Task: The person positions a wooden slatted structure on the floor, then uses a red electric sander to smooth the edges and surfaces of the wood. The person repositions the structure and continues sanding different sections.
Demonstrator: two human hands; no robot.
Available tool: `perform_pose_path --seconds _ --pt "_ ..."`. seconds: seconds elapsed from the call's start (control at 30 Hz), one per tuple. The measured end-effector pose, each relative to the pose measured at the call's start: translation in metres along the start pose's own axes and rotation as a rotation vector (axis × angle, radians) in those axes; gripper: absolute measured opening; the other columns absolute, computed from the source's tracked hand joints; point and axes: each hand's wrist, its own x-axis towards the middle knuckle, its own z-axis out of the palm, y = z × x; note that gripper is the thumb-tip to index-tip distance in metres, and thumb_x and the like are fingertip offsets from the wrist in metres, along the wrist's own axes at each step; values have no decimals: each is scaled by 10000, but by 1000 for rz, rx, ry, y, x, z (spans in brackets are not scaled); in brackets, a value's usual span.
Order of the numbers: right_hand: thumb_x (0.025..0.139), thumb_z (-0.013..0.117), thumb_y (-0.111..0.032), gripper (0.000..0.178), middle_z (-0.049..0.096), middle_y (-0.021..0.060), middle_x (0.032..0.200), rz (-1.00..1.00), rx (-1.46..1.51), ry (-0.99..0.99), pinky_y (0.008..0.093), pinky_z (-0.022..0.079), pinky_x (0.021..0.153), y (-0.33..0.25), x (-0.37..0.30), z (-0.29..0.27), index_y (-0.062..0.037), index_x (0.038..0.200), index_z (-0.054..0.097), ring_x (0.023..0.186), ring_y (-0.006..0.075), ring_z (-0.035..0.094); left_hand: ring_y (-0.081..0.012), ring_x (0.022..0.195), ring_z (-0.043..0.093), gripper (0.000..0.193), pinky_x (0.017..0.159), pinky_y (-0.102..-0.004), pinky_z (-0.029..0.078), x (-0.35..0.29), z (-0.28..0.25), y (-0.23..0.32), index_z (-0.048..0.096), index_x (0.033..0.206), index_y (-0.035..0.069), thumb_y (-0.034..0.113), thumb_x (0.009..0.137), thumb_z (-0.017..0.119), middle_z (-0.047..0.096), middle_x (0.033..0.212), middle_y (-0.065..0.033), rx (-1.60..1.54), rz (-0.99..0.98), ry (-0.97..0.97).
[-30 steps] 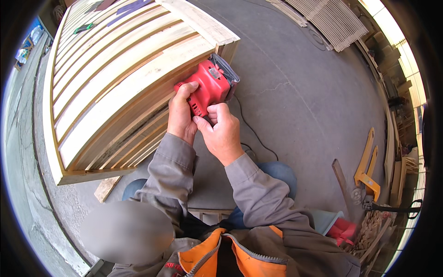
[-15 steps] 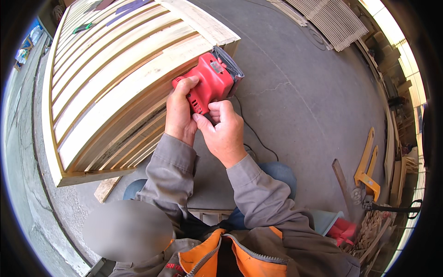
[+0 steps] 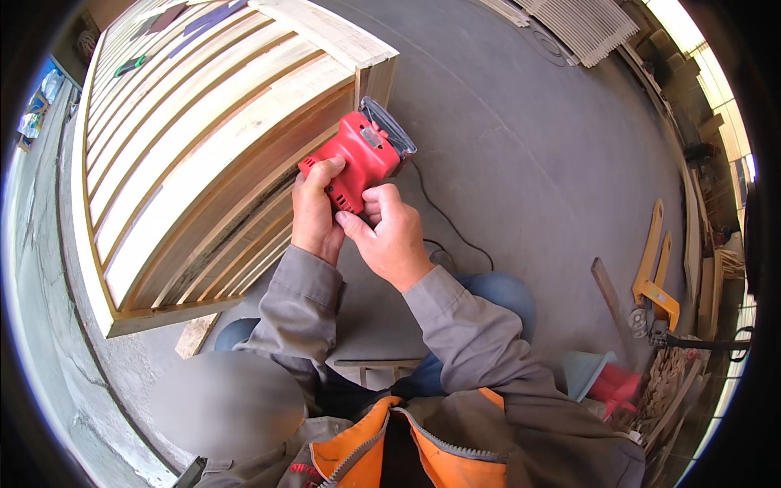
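One red sander (image 3: 355, 159) with one black cord (image 3: 455, 228). Two hands: the left hand (image 3: 316, 215) and right hand (image 3: 390, 240). One slatted wooden frame (image 3: 203, 138). One yellow pallet jack (image 3: 655, 276). One wood offcut (image 3: 195, 335).

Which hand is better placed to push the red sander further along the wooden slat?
Probably the left hand: it wraps the red sander body beside the wooden slat frame. The right hand grips only its rear end.

The slatted wooden frame (image 3: 203, 154) lies on the floor (image 3: 529, 122). At its near right corner the sander (image 3: 358, 154) presses against its side, both hands behind it. Right of the frame, well apart, stands the pallet jack (image 3: 655, 276). A wood offcut (image 3: 195, 333) lies just before the frame.
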Motion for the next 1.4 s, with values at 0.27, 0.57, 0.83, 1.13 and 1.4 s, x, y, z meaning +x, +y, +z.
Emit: perform_pose_path --seconds 0.27,0.57,0.83,1.13,1.4 --pt "957 775 -392 510 755 185 982 84 116 -17 390 597 778 5 2 -9 42 1174 617 885 277 754 -235 1015 686 528 914 -392 579 -18 0 -1 517 1306 -15 96 833 724 667 1155 -138 228 242 -58" --pt "1004 694 -522 673 657 104 1269 395 902 -120 309 473 1024 1 0 -9 63 1320 587 1172 139 593 -163 1067 622 815 943 -328 540 -30 -2 -18 453 1322 49 243 706 949 598 1186 -79 689 541 -18" --pt "975 734 -518 776 586 101 1392 422 1192 -134 328 399 1132 13 3 5 44 1452 491 1299 169 535 -219 1187 604 902 1018 -363 535 -24 -9 -23 408 1377 37 232 705 976 557 1328 -144 763 564 -49" --pt "881 861 -441 859 574 75 1361 323 943 -115 312 458 1063 14 8 25 7 1476 433 1256 153 551 -212 1164 606 888 1004 -366 534 -20 -31 -15 433 1403 84 50 667 930 574 1307 -119 853 488 -21" --pt "858 899 -268 718 638 130 1301 204 889 -34 327 565 952 19 11 48 25 1380 502 1150 169 651 -225 1127 645 841 936 -355 596 -23 -51 -9 364 1452 55 19 774 860 577 1311 -157 815 528 -4"
